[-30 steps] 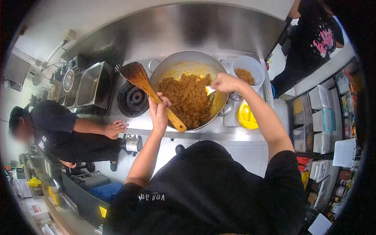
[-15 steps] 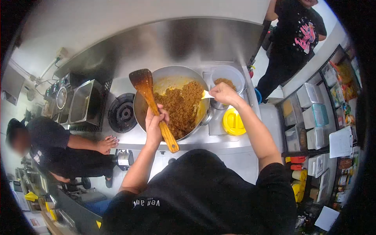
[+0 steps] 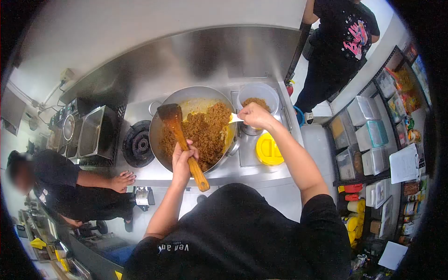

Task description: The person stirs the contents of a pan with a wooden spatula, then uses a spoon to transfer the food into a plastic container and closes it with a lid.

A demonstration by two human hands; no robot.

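My left hand [image 3: 183, 162] is wrapped round the handle of a wooden spatula [image 3: 179, 135]. The spatula's dark, stained blade is over the left side of a large metal pan [image 3: 161, 100]. Brown crumbly food [image 3: 200, 135] fills much of the pan. At the pan's right rim, my right hand [image 3: 254, 115] pinches a small white utensil [image 3: 235, 118], whose exact kind I cannot make out. Just behind that hand is a clear plastic tub [image 3: 271, 95] with some of the same brown food inside. A yellow-lidded container [image 3: 269, 149] is below my right wrist.
A black burner [image 3: 137, 143] lies left of the pan, with a metal fryer basin [image 3: 98, 130] beyond it. One person's hand [image 3: 122, 181] rests near the counter's front edge. Another person [image 3: 338, 56] stands at the back right. Shelves with plastic boxes [image 3: 368, 112] line the right.
The whole view has shifted, so the counter appears further left. The spatula's blade has come lower and further over the pan. My right hand stays at the pan's right rim.
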